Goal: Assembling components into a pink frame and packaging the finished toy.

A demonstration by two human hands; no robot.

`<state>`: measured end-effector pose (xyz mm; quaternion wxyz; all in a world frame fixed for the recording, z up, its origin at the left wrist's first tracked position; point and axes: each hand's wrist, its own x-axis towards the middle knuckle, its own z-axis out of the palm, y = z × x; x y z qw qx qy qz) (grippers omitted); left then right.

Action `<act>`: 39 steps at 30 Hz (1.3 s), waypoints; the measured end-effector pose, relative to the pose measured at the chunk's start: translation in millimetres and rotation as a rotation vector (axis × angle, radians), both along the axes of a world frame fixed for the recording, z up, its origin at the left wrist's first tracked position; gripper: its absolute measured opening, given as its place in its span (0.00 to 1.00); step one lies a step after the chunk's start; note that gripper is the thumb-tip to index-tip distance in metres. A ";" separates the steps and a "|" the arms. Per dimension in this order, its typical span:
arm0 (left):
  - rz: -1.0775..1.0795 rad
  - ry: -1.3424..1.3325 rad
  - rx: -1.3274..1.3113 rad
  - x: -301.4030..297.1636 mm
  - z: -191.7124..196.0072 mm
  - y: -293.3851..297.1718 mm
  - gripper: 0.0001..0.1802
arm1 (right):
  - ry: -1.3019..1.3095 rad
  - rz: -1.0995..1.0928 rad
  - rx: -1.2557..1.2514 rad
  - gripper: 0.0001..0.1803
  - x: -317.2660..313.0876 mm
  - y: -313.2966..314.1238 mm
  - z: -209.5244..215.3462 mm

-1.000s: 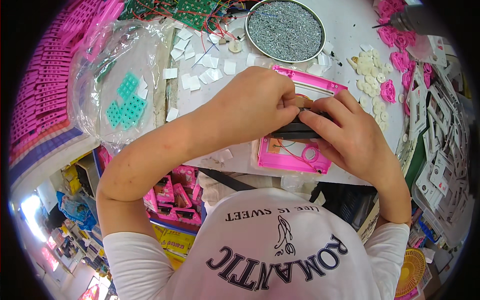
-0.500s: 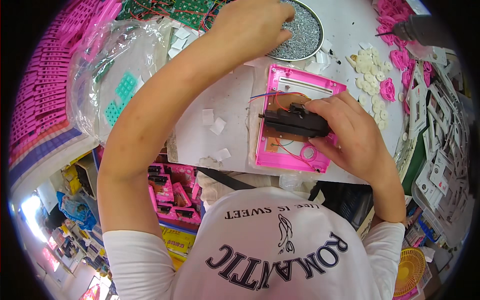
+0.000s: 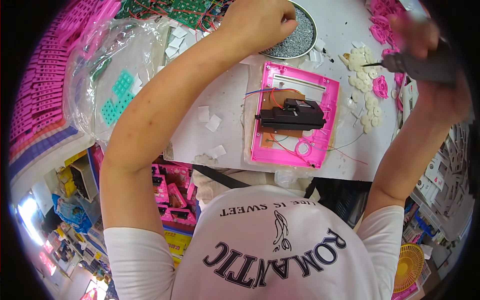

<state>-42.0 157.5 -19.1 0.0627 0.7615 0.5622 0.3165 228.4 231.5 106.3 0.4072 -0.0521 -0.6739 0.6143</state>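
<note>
Over the edge of a round dish (image 3: 316, 31) heaped with small silver screws (image 3: 294, 42), my left hand (image 3: 260, 24) is closed, thumb against curled fingers; what they pinch is hidden. At the upper right, my right hand (image 3: 422, 37), smeared by motion, is wrapped round a dark electric screwdriver (image 3: 422, 64) whose thin bit points left. Between the two hands, a pink plastic case half (image 3: 331, 107) lies on the table. Resting across it are a black cassette mechanism (image 3: 292, 117) and a brown circuit board (image 3: 272, 100) with red and blue wires; neither hand touches these.
White round parts (image 3: 367, 75) and pink plastic pieces (image 3: 381, 87) lie right of the case. Teal keypads (image 3: 120, 95) sit by clear plastic film at left, near stacked pink parts (image 3: 40, 85). Green circuit boards (image 3: 187, 12) lie at the back; white paper squares (image 3: 212, 122) are scattered left of the case.
My right hand has let go of the black mechanism and moved up and right to the screwdriver, which has shifted lower and left. My left hand's fingers have curled in above the dish.
</note>
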 end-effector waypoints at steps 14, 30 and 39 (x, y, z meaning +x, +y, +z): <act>-0.192 -0.619 -0.019 47.0 38.1 -158.8 0.07 | 0.171 0.177 -0.286 0.18 -26.3 -118.3 -19.6; -0.040 -0.454 0.067 55.1 18.3 -173.5 0.13 | 0.125 0.240 -0.204 0.18 -40.9 -134.5 -20.0; 0.183 -0.286 -0.003 59.2 22.1 -173.0 0.27 | 0.073 0.131 -0.125 0.17 -37.8 -133.7 -26.6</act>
